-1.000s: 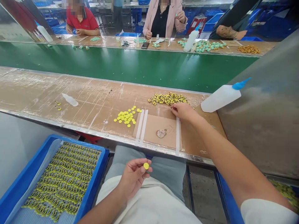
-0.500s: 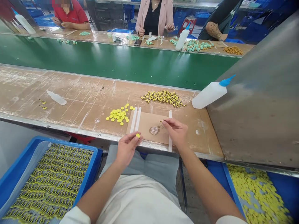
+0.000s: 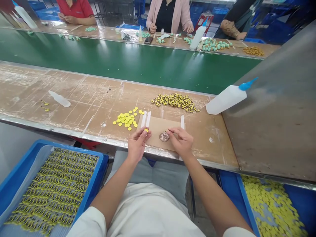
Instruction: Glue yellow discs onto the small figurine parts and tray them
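Between thumb and fingers, my left hand (image 3: 137, 144) pinches a small yellow disc (image 3: 146, 130) near the bench edge. My right hand (image 3: 181, 140) is closed in a pinch at the round glue puddle (image 3: 164, 137); the small dark piece at its fingertips is mostly hidden. Both hands are over a cardboard sheet (image 3: 158, 123) fixed with white tape strips. Left of the sheet lies a loose group of yellow discs (image 3: 125, 119). Behind it is a pile of small yellow-and-black pieces (image 3: 175, 102).
A white squeeze bottle (image 3: 227, 99) leans by the metal panel (image 3: 276, 108). One small bottle (image 3: 59, 98) lies at left. Blue trays hold rows of yellow-black parts (image 3: 56, 187) and many yellow discs (image 3: 274, 207). Past the green belt (image 3: 138, 65), co-workers (image 3: 169, 19) sit.
My right hand has moved left and slightly down to the glue puddle. My left hand has risen a little and shifted right, still holding the yellow disc.
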Demonstrator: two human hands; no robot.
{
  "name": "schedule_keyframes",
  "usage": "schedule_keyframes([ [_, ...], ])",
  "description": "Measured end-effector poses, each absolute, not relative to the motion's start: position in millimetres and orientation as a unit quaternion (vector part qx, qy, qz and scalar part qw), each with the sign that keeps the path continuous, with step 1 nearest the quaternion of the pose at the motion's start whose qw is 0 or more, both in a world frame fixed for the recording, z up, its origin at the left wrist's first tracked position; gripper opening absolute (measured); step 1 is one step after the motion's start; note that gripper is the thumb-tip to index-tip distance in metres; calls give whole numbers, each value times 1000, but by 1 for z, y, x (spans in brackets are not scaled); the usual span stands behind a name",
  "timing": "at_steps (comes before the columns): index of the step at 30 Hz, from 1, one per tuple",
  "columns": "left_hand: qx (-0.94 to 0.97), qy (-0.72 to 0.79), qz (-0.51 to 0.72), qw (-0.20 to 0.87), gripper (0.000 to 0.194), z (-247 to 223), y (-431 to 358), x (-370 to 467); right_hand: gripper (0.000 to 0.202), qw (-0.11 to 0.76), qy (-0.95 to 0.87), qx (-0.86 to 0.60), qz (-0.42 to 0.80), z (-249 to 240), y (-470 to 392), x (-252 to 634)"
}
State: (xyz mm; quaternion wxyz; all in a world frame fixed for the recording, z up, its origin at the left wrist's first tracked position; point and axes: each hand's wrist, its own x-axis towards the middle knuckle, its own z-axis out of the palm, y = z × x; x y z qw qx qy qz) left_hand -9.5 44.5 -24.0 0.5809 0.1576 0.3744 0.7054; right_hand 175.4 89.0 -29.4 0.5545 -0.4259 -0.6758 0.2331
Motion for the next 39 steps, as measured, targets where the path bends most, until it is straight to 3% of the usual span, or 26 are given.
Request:
schedule_keyframes([
  [9, 142, 380, 704, 583, 34, -24, 44, -11, 18, 544, -681, -434, 228, -28, 89, 174],
  [39, 144, 380, 701, 586, 30, -23, 43, -12, 15, 513, -734, -388, 219, -28, 94, 185],
])
